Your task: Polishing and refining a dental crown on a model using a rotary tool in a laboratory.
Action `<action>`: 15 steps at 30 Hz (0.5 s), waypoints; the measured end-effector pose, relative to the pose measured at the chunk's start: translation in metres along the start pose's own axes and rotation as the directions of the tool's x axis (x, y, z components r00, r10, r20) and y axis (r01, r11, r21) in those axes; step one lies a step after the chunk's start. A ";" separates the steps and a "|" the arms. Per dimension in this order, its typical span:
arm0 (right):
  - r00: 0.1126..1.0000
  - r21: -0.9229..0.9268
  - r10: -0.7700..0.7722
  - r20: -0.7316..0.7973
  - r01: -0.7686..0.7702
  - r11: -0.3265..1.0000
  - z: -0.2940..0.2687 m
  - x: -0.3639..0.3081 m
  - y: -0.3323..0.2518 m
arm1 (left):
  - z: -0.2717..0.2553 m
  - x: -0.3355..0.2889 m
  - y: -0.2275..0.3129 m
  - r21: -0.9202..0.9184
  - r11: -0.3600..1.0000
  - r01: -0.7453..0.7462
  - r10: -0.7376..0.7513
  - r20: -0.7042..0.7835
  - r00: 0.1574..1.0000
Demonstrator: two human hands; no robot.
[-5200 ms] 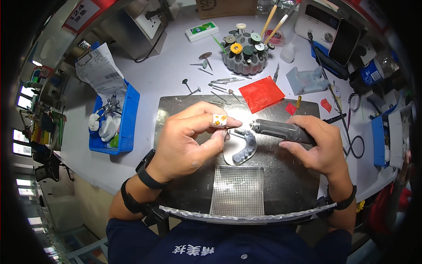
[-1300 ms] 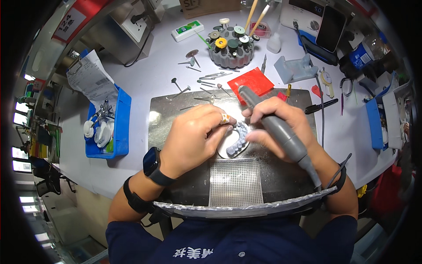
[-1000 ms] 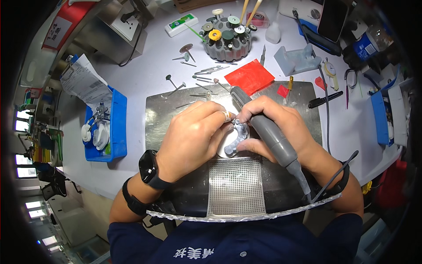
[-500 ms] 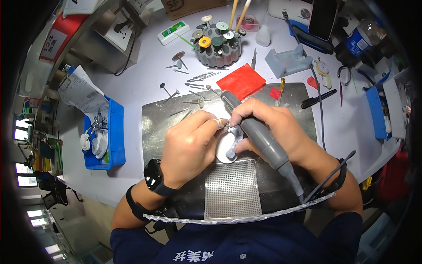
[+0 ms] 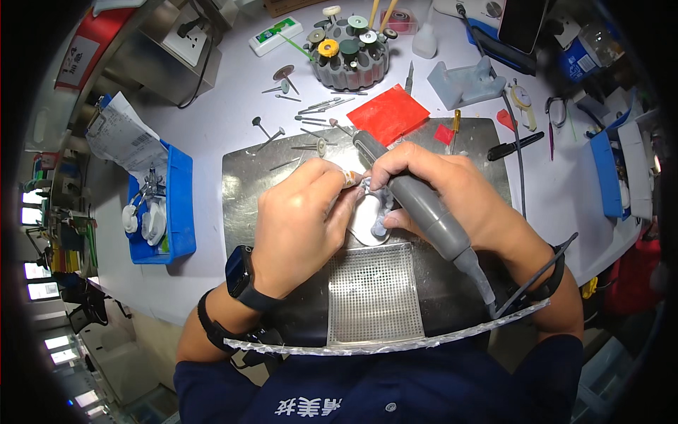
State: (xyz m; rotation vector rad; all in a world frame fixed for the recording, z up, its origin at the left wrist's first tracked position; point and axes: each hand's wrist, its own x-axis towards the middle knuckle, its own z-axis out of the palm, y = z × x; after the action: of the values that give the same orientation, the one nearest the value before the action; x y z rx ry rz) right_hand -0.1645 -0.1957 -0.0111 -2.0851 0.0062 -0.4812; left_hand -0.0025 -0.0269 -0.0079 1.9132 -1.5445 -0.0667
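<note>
My right hand is closed around a grey rotary handpiece, its slim end pointing away to the upper left with a small pinkish bit. The same hand's thumb and fingertips also press on a white and blue-grey dental model. From the other side my left hand pinches the model's far end, a bandage-like wrap on one finger. Whether something tiny sits between the fingertips is hidden. Below the hands a perforated metal grate is set in the dark metal work plate.
Loose burs lie beyond the plate, before a grey bur stand. Red sheet overlaps the plate's far edge. Blue trays stand left and right. The handpiece cord runs by my right wrist; a black pen lies nearby.
The view has shifted slightly. Both hands have moved a little up in the picture with the model, keeping the same grip, and the handpiece is still in my right hand.
</note>
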 end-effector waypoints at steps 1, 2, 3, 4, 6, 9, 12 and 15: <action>0.997 0.005 0.069 0.044 -0.070 0.998 -0.004 0.001 -0.003 | -0.001 0.000 0.000 0.000 1.000 0.003 -0.003 0.001 1.000; 0.986 0.006 0.138 0.089 -0.139 0.990 -0.006 0.002 -0.005 | -0.001 0.000 0.001 0.008 1.000 0.009 -0.009 0.010 1.000; 0.986 0.008 0.139 0.090 -0.141 0.990 -0.004 0.002 -0.003 | -0.001 0.001 0.001 0.016 1.000 0.014 -0.015 0.019 1.000; 0.995 -0.012 0.078 0.059 -0.077 0.997 -0.001 0.002 0.000 | 0.001 0.002 0.000 0.016 1.000 0.016 -0.017 0.021 1.000; 0.999 -0.029 0.017 0.033 -0.016 0.999 0.003 0.002 0.000 | 0.003 0.003 -0.004 0.031 0.997 -0.075 0.076 -0.019 0.997; 0.999 -0.065 0.041 0.015 -0.040 0.997 0.005 0.002 -0.002 | 0.001 0.003 -0.001 0.058 0.996 -0.074 0.075 -0.017 0.997; 0.998 -0.042 0.053 0.016 -0.052 0.998 0.004 0.003 -0.001 | 0.002 0.005 0.004 0.093 0.994 -0.049 0.049 0.008 0.999; 0.999 -0.064 0.050 0.013 -0.049 0.997 0.004 0.002 -0.002 | 0.001 0.007 0.003 0.107 0.993 -0.058 0.055 0.029 0.998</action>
State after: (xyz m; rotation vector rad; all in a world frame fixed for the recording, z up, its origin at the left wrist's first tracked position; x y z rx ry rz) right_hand -0.1611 -0.1917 -0.0110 -2.1451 0.0649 -0.4407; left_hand -0.0033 -0.0340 -0.0050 1.9568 -1.6485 0.0168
